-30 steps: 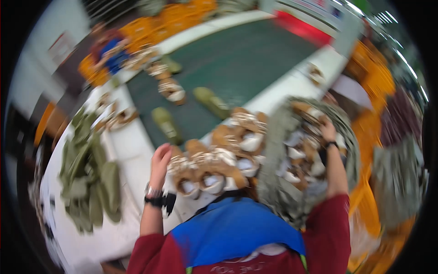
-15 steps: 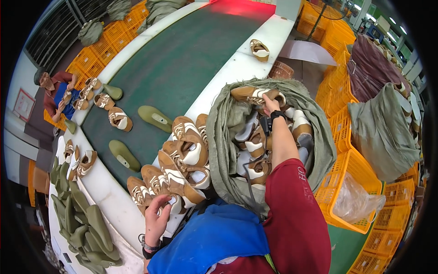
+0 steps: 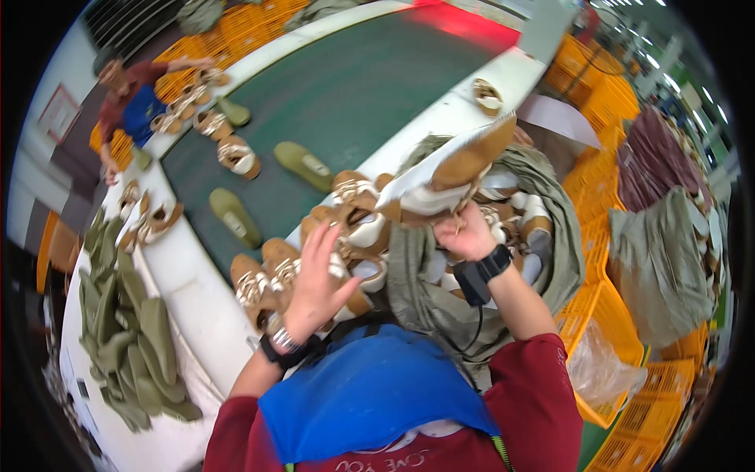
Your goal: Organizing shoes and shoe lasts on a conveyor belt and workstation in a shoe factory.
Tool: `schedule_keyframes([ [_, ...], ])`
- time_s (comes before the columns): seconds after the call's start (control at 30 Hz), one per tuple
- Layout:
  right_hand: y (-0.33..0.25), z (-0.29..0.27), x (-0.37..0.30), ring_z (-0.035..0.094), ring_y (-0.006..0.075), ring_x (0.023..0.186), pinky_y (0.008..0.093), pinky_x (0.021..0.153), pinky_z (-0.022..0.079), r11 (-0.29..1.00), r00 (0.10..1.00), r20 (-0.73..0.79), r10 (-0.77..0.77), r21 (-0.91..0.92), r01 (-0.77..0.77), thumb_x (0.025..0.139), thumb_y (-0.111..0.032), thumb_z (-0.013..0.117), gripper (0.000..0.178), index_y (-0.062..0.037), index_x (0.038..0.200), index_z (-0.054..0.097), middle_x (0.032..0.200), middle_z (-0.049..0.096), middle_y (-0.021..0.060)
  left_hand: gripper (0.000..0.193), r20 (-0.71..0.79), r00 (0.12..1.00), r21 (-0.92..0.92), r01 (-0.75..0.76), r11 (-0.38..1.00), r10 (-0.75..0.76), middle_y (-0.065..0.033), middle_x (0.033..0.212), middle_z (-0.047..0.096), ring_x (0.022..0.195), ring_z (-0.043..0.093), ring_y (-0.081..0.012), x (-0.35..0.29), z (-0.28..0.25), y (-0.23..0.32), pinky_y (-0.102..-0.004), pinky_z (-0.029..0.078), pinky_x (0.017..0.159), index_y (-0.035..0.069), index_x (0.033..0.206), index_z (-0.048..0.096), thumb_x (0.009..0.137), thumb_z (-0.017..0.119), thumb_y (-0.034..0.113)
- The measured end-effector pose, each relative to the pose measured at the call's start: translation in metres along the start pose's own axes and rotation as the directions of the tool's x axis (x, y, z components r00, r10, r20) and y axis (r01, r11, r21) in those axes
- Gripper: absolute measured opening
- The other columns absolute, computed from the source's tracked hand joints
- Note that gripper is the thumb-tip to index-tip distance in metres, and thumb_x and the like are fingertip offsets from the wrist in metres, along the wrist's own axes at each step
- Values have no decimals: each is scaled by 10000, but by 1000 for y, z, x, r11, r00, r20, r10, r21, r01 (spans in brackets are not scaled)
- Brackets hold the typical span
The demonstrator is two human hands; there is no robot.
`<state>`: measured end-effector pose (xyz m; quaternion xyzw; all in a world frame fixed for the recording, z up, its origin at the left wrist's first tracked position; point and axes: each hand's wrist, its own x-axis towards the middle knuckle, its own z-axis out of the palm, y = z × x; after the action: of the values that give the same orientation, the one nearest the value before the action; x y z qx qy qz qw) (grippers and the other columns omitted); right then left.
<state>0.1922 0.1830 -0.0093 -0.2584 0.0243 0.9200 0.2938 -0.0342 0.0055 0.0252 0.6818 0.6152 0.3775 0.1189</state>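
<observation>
My right hand [image 3: 465, 234] grips a brown-and-white shoe upper [image 3: 456, 175], raised and tilted over the near rim of a grey-green woven sack [image 3: 550, 177]. Its pale sole side faces up and to the left. More shoe uppers [image 3: 535, 228] lie jumbled inside the sack. My left hand [image 3: 316, 275] hovers with fingers spread, holding nothing, in front of a packed group of similar uppers [image 3: 255, 283] on the white table edge [image 3: 177, 291]. Part of that group is hidden behind the left hand and the raised shoe.
A green conveyor belt [image 3: 314, 94] carries olive shoe lasts [image 3: 234, 216] and several uppers. More lasts [image 3: 157, 338] are heaped at left. One upper [image 3: 487, 96] sits on the far white ledge. Orange crates [image 3: 594, 259] line the right. Across the belt stands a person [image 3: 130, 94] in a blue apron.
My right hand has lifted the upper out of the sack toward me and tipped it up. My left hand has risen from beside the lined-up uppers and spread its fingers. The view has shifted.
</observation>
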Motion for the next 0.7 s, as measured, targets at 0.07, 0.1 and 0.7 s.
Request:
schedule_keyframes([
  [0.07,57,22,-2,293,41,354,198,396,273,990,990,1,138,-35,-138,897,-268,394,242,-100,776,518,564,466,-49,853,-116,963,177,-221,959,243,-219,1355,250,1240,275,-400,10,-2,-7,-429,277,1011,19,1288,295,571,752,79],
  [0.1,78,26,-1,294,37,349,200,398,281,984,986,35,162,-78,-159,906,-271,384,248,-96,806,529,591,502,-46,868,-170,938,141,-279,950,301,-219,1306,327,1198,341,-391,12,-2,-14,-426,320,976,10,1281,301,543,755,55],
  [0.7,197,54,44,572,133,723,227,647,479,428,939,10,344,-892,-147,900,-161,477,252,-53,1127,471,973,596,102,438,-298,520,-703,447,553,-800,-90,976,550,827,527,-136,-166,-126,-176,-295,455,715,17,1147,441,792,567,240],
])
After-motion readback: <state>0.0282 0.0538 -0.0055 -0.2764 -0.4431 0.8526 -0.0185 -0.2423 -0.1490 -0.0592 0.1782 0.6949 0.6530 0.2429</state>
